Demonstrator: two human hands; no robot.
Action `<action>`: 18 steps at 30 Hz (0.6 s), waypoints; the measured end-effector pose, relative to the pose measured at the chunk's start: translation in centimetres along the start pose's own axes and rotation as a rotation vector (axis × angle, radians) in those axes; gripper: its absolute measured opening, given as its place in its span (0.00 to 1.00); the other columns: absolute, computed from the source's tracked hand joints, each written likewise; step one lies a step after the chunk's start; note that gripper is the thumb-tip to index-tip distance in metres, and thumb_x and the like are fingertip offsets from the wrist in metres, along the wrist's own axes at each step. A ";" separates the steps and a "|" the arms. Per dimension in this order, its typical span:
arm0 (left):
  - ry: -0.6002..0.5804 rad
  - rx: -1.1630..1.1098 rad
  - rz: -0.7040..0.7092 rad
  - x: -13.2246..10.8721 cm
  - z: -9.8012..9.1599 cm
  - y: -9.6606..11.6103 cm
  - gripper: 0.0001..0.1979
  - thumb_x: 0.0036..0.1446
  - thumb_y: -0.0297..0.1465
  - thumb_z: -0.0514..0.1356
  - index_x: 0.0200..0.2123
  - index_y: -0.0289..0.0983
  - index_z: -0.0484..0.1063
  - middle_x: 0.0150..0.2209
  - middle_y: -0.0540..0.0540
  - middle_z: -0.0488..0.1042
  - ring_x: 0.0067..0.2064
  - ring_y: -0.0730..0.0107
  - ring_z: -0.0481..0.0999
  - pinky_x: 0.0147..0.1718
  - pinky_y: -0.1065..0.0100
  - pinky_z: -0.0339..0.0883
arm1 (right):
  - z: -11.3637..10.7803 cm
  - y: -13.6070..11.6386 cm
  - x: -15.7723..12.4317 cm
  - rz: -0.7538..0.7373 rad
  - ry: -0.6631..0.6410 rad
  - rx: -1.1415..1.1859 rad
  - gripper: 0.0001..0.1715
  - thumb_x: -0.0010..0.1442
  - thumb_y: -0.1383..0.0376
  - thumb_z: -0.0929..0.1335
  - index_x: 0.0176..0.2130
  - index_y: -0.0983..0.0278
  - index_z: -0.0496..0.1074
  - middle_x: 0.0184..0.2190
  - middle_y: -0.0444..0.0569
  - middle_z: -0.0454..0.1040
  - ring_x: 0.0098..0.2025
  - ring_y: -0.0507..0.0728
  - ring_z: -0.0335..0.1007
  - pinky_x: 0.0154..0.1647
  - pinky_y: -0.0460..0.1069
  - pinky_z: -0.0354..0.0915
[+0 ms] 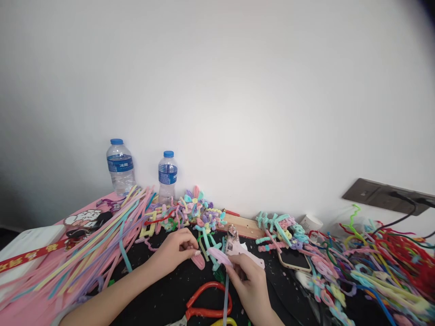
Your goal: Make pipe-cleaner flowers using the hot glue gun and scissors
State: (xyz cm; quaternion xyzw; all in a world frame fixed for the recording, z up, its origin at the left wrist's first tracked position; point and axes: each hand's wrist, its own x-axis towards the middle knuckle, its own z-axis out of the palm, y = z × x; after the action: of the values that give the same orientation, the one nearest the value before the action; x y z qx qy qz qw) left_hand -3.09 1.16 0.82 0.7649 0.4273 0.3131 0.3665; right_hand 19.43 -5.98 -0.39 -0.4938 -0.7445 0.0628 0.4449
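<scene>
My left hand [178, 250] is closed, its thumb and fingertips pinching a pink pipe-cleaner loop [198, 261]. To its right, my right hand [249, 281] is closed on a pale lilac pipe-cleaner loop [218, 256], held between thumb and index finger. The two loops are apart. Just behind my right hand lies a pale pink tool that looks like a glue gun [244, 254], partly hidden by the fingers. A pale translucent strip [226, 299] runs down beside my right thumb. Red-handled scissors [209, 311] rest below, between my forearms.
Two water bottles [121, 174] stand against the wall at the left. Long pastel pipe cleaners [102, 244] cover the pink left side. Twisted pipe-cleaner pieces [195, 210] pile up behind my hands. At right lie a phone [294, 261], a white cup [311, 223] and tangled bright pipe cleaners [390, 276].
</scene>
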 end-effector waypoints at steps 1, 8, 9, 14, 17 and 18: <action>0.024 -0.026 -0.005 0.0 0.0 0.1 0.07 0.51 0.34 0.59 0.26 0.36 0.72 0.30 0.49 0.67 0.30 0.70 0.69 0.29 0.71 0.62 | 0.0 -0.1 0.0 -0.009 0.007 -0.004 0.11 0.61 0.61 0.64 0.31 0.65 0.73 0.20 0.44 0.69 0.20 0.51 0.63 0.22 0.44 0.59; 0.045 -0.277 0.003 -0.5 1.0 0.2 0.09 0.53 0.33 0.58 0.36 0.37 0.75 0.36 0.46 0.69 0.36 0.67 0.71 0.36 0.67 0.67 | -0.4 -0.6 0.2 -0.051 0.015 -0.002 0.10 0.61 0.63 0.64 0.34 0.65 0.72 0.21 0.45 0.68 0.21 0.51 0.63 0.22 0.44 0.60; 0.026 -0.318 0.000 -0.5 1.4 0.1 0.09 0.52 0.33 0.59 0.36 0.37 0.75 0.37 0.46 0.69 0.37 0.66 0.72 0.37 0.67 0.67 | -0.4 -0.6 0.2 -0.053 0.009 -0.006 0.10 0.61 0.63 0.64 0.34 0.65 0.72 0.22 0.45 0.68 0.21 0.51 0.63 0.22 0.45 0.60; -0.035 -0.485 -0.012 -0.9 2.6 0.2 0.08 0.47 0.32 0.64 0.31 0.35 0.76 0.37 0.46 0.70 0.38 0.67 0.73 0.40 0.66 0.68 | -0.3 -0.3 0.1 -0.090 -0.033 -0.004 0.08 0.62 0.65 0.64 0.37 0.65 0.72 0.26 0.48 0.72 0.25 0.53 0.67 0.27 0.46 0.64; -0.095 -0.564 -0.095 -1.1 2.8 0.7 0.09 0.46 0.30 0.64 0.33 0.35 0.75 0.36 0.47 0.73 0.37 0.66 0.74 0.39 0.66 0.69 | -0.2 -0.3 0.0 -0.118 -0.060 0.011 0.08 0.62 0.66 0.64 0.38 0.65 0.72 0.28 0.49 0.73 0.29 0.54 0.69 0.30 0.46 0.65; -0.114 -0.578 -0.137 -1.2 2.7 0.9 0.09 0.47 0.30 0.64 0.34 0.35 0.75 0.35 0.47 0.74 0.37 0.66 0.75 0.38 0.66 0.69 | -0.2 -0.3 0.0 -0.120 -0.064 0.012 0.08 0.62 0.65 0.64 0.38 0.65 0.73 0.28 0.49 0.73 0.29 0.54 0.70 0.30 0.46 0.65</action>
State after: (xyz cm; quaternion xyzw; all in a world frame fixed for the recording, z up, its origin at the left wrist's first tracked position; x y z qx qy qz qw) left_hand -1.09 -1.05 -0.11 0.6144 0.3499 0.3530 0.6127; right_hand 19.35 -6.19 -0.11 -0.4432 -0.7863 0.0565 0.4267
